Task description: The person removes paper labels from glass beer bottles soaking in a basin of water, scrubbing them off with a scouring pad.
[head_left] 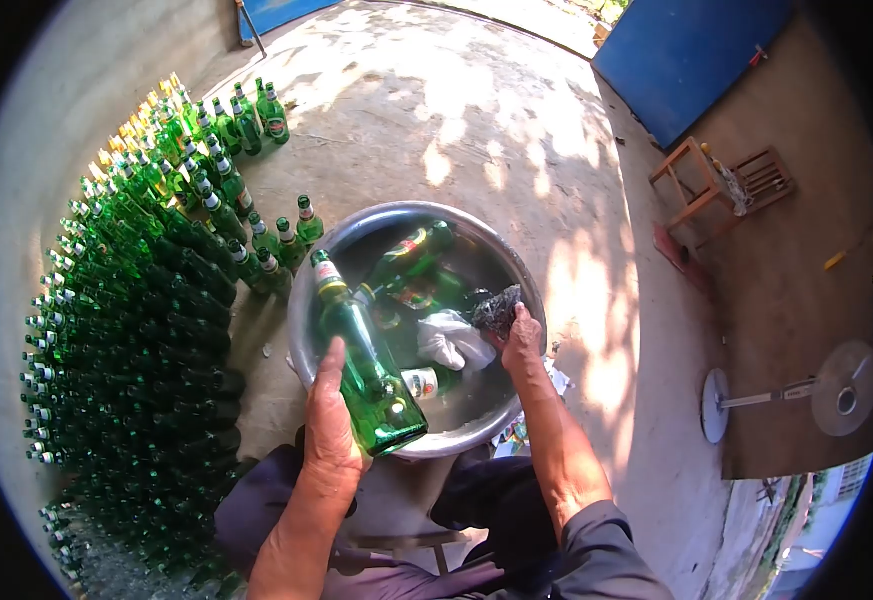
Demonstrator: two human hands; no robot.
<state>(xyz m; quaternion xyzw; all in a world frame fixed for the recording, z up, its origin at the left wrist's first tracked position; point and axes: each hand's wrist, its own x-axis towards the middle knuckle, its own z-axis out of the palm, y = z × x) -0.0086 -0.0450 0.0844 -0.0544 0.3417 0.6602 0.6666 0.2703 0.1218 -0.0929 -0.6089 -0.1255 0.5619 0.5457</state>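
Note:
My left hand [332, 425] is wrapped round a green glass bottle [365, 365], held tilted above the near left of a large metal basin [302, 352]. The bottle's neck points away from me and carries a label. In my right hand [525, 340] is a dark mesh scrubber [497, 311], gripped over the right side of the basin. Murky water fills the basin. Green bottles [397, 257] lie in it, partly under the surface. A white cloth or plastic bag [454, 340] floats near the middle, and a bottle label [420, 382] shows close by.
Many green bottles [147, 330] stand packed along the left wall. Several more bottles [287, 240] stand just left of the basin. Scraps of paper [514, 440] lie at its right foot. A wooden chair [702, 190] and a pedestal fan [767, 395] are at the right.

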